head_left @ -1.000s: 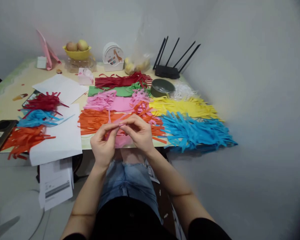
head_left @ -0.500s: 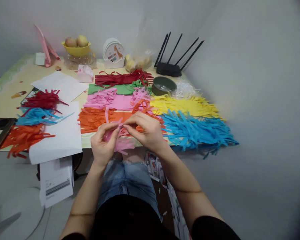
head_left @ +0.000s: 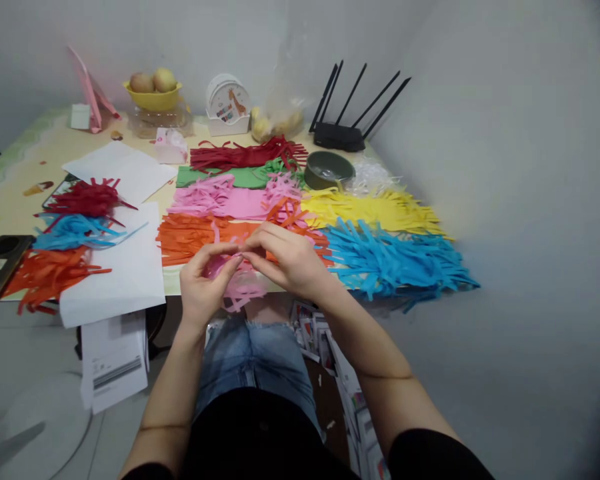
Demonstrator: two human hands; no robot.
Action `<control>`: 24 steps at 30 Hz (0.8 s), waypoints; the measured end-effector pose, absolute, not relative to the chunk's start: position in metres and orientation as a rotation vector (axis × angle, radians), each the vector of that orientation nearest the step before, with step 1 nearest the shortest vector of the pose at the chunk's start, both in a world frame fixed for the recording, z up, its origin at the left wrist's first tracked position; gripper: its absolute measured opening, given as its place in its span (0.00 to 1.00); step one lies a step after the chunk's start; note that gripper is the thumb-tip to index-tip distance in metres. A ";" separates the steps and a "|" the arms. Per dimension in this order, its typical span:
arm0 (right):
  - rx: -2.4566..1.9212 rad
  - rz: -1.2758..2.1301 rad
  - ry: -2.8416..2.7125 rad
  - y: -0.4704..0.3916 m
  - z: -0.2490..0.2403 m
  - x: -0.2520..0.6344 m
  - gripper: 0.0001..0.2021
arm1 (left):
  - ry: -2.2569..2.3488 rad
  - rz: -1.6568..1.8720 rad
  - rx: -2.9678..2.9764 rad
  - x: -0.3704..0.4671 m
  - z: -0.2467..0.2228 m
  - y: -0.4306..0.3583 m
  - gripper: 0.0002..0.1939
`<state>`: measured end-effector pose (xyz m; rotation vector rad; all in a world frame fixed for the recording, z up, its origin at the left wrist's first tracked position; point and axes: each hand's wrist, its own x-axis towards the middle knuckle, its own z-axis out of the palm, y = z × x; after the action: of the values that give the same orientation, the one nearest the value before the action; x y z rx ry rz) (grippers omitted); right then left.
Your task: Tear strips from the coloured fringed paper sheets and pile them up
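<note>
Pink fringed paper hangs at the table's front edge, pinched between the fingertips of my left hand and my right hand. The fingertips of both hands almost meet. Just behind them lies orange fringed paper, and beyond it are pink, green and dark red fringed pieces. Yellow and blue fringed pieces lie to the right. Small red, blue and orange tassels sit at the left.
White sheets and a phone lie at the left. Along the back stand a yellow fruit bowl, a coaster holder and a black router. A dark green bowl sits before the router, near the wall.
The hanging pink fringe has swung slightly and bunched lower. My right hand's fingers have shifted a little to the left, still pinching beside my left fingertips.
</note>
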<state>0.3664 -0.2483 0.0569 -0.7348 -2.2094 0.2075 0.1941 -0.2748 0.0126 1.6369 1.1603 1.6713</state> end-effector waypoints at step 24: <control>-1.003 0.327 -1.931 -0.189 0.021 0.380 0.07 | 2.095 1.608 1.992 -0.035 0.085 -0.091 0.07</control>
<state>0.3800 -0.1893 0.0211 -1.0032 -1.9308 0.3273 -0.0351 -0.0913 0.0847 1.9915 2.0954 1.6085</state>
